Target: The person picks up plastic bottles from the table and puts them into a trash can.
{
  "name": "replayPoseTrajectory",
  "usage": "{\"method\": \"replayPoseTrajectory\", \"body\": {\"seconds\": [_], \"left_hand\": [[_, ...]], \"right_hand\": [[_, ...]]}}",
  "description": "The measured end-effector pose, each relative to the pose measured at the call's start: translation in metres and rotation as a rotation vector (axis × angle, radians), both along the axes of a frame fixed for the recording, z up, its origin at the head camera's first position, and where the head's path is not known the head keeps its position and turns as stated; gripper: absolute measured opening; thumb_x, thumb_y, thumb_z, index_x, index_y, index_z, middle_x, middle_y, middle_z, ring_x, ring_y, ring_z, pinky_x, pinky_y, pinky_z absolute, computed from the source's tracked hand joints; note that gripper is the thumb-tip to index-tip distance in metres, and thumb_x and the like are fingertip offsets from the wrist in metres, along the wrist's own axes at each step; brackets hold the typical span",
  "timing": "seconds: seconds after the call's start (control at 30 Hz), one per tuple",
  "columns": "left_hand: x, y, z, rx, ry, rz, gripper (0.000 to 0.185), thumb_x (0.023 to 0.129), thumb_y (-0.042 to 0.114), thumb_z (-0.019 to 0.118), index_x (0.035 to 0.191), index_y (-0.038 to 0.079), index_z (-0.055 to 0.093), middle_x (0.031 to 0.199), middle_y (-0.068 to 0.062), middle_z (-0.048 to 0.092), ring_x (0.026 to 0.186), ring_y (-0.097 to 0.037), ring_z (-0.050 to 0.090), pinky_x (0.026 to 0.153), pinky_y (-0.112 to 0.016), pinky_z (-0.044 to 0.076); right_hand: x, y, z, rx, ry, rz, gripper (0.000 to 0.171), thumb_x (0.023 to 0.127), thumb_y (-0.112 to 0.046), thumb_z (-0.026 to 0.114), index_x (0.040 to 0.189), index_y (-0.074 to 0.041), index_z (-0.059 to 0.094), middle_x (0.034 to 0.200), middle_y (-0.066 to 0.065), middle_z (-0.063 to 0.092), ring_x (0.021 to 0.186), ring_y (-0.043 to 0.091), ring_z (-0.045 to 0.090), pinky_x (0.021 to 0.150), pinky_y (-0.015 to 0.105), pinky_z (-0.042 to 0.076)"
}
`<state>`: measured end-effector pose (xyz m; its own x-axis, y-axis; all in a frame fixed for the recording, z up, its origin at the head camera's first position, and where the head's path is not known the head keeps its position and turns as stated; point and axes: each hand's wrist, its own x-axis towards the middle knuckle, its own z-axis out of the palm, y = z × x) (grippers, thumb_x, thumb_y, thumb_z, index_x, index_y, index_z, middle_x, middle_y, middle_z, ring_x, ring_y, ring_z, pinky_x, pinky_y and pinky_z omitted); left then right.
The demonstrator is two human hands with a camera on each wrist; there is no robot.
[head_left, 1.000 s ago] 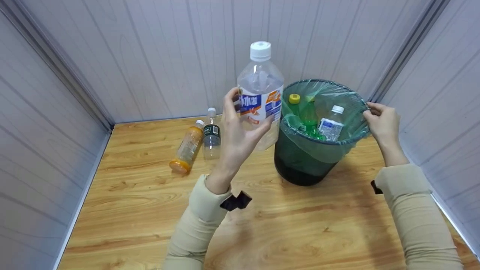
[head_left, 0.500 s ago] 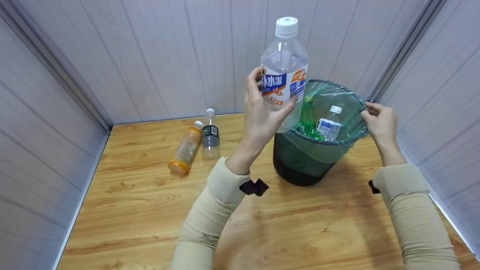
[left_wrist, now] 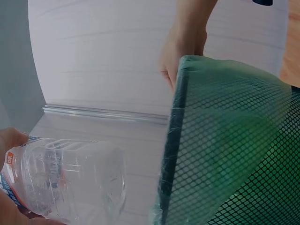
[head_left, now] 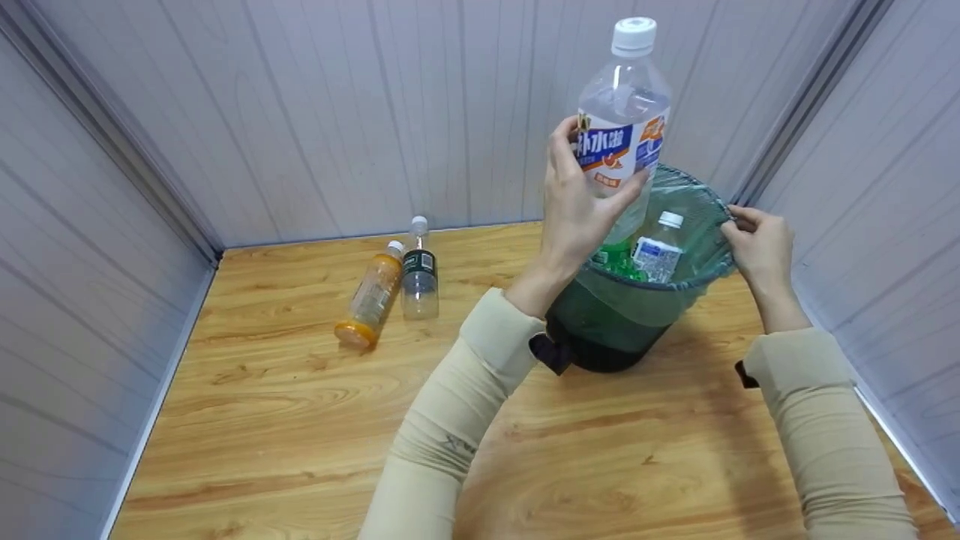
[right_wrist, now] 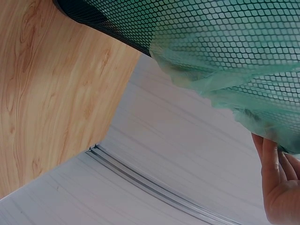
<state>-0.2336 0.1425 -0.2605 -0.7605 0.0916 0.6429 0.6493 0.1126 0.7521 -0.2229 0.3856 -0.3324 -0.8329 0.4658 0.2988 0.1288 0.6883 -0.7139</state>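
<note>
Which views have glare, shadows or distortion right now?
Head: bright, small highlights on the large clear plastic bottle, soft shadow on the brown wood-grain surface; left wrist: dimmer, the bottle's edges look soft against the pale panelled wall; right wrist: also dim, the silver metal corner strip looks bowed, likely by the lens.

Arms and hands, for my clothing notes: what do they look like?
Left sleeve and right sleeve are beige, with wide cuffs; the left has a small dark mark. A black piece juts from each cuff. Left hand and right hand are gloveless.
</note>
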Motion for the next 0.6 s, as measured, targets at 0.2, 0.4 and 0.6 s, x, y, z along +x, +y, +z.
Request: {"method": "replayPoseTrajectory", "body": {"seconds": [0.2, 0.4, 0.6], "left_hand": [[-0.012, 0.015, -0.011, -0.074, -0.016, -0.005, 0.076, 0.073, 0.022, 0.073, 0.128, 0.004, 0.024, 0.120, -0.010, 0.039, 0.106, -0.009, 0.042, 0.084, -0.014, 0.037], [-0.021, 0.031, -0.018, -0.158, -0.027, 0.004, 0.078, 0.074, 0.025, 0.072, 0.129, 0.004, 0.021, 0.123, -0.010, 0.037, 0.109, -0.010, 0.041, 0.087, -0.014, 0.036], [-0.029, 0.044, -0.025, -0.213, -0.028, 0.035, 0.079, 0.073, 0.027, 0.073, 0.129, 0.004, 0.022, 0.120, -0.009, 0.038, 0.107, -0.012, 0.042, 0.086, -0.016, 0.036]], "right_hand": [[0.000, -0.001, 0.000, 0.004, -0.005, 0.009, 0.035, 0.083, -0.008, 0.046, 0.114, 0.002, 0.058, 0.104, 0.022, 0.060, 0.086, 0.018, 0.055, 0.059, 0.012, 0.037], [-0.001, 0.000, 0.000, 0.003, 0.001, 0.018, 0.034, 0.084, -0.008, 0.046, 0.114, 0.002, 0.058, 0.105, 0.022, 0.060, 0.087, 0.018, 0.055, 0.061, 0.012, 0.037], [0.000, -0.001, 0.000, 0.033, 0.010, 0.007, 0.036, 0.082, -0.009, 0.045, 0.114, 0.001, 0.059, 0.102, 0.021, 0.061, 0.082, 0.015, 0.055, 0.059, 0.015, 0.036]]}}
